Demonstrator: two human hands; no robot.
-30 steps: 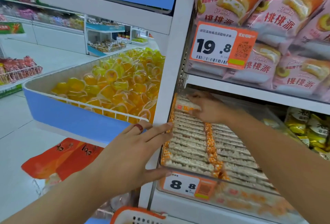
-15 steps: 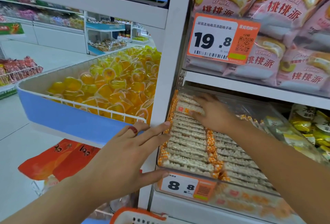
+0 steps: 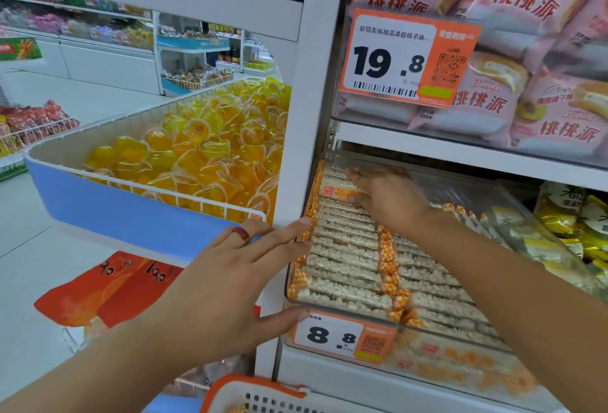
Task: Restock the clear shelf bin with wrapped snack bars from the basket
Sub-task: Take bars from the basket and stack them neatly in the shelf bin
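Snack bars [image 3: 345,241] under right hand [image 3: 388,199] fingers [image 3: 357,177], in bin [image 3: 513,202]

Your view is bright and evenly lit, with soft, faint shadows. Expect glare on the clear bin [image 3: 526,215] walls and jelly cups [image 3: 204,156]. Motion blur softens the right hand [image 3: 388,199]. Wide-angle distortion bends the shelf post [image 3: 306,83] near the frame edges.
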